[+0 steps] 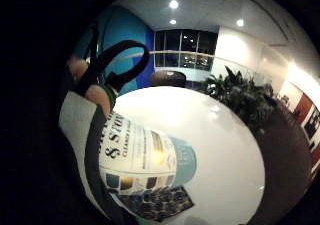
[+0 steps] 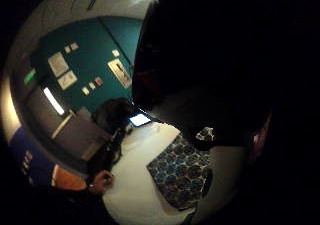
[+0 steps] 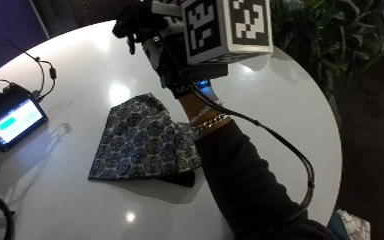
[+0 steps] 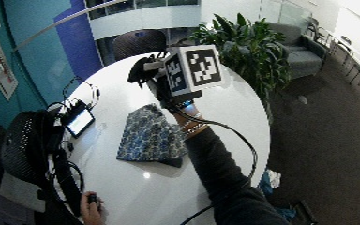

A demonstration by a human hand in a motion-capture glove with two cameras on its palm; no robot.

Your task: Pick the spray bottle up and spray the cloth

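One gloved hand (image 3: 153, 31) grips the spray bottle (image 1: 145, 157), fingers curled, above the cloth (image 3: 145, 142).

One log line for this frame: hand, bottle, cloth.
gloved right hand: grips white labelled spray bottle, raised | blue patterned cloth: flat on white round table | spray: not visible
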